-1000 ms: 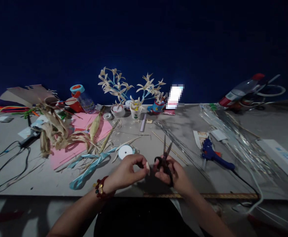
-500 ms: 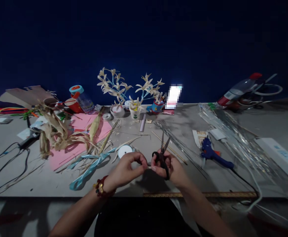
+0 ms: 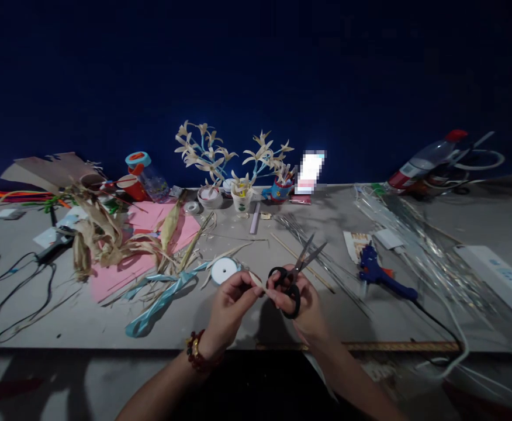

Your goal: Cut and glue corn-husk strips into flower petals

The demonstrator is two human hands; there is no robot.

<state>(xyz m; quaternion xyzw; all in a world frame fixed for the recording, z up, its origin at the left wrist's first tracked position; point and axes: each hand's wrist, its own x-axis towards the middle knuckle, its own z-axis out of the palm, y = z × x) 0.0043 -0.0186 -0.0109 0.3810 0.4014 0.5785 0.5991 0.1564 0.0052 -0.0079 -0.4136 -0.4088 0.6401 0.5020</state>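
Between the fingertips of my left hand (image 3: 234, 304) is a small pale piece of corn husk (image 3: 256, 280), pinched near the middle of the table front. My right hand (image 3: 302, 301) holds black-handled scissors (image 3: 297, 275), their blades apart and pointing up and away to the right. The thumb and fingertip of that hand meet the husk piece's near end. Just beyond my left hand lies a white spool (image 3: 224, 271). Light blue ribbon (image 3: 157, 313) and dried husk strips (image 3: 188, 254) are to its left.
Husk flowers (image 3: 203, 152) stand in small pots at the back. A blue glue gun (image 3: 383, 275), clear plastic wrappers (image 3: 422, 251) and a power strip (image 3: 497, 280) lie right. Left are pink paper (image 3: 120, 278), dried husks (image 3: 102, 240) and black cables (image 3: 23, 316). A ruler (image 3: 370, 346) lines the front edge.
My left hand has turned more upright, and the husk piece now shows above its fingertips. The scissors have tilted to the right and their blades stand wider apart.
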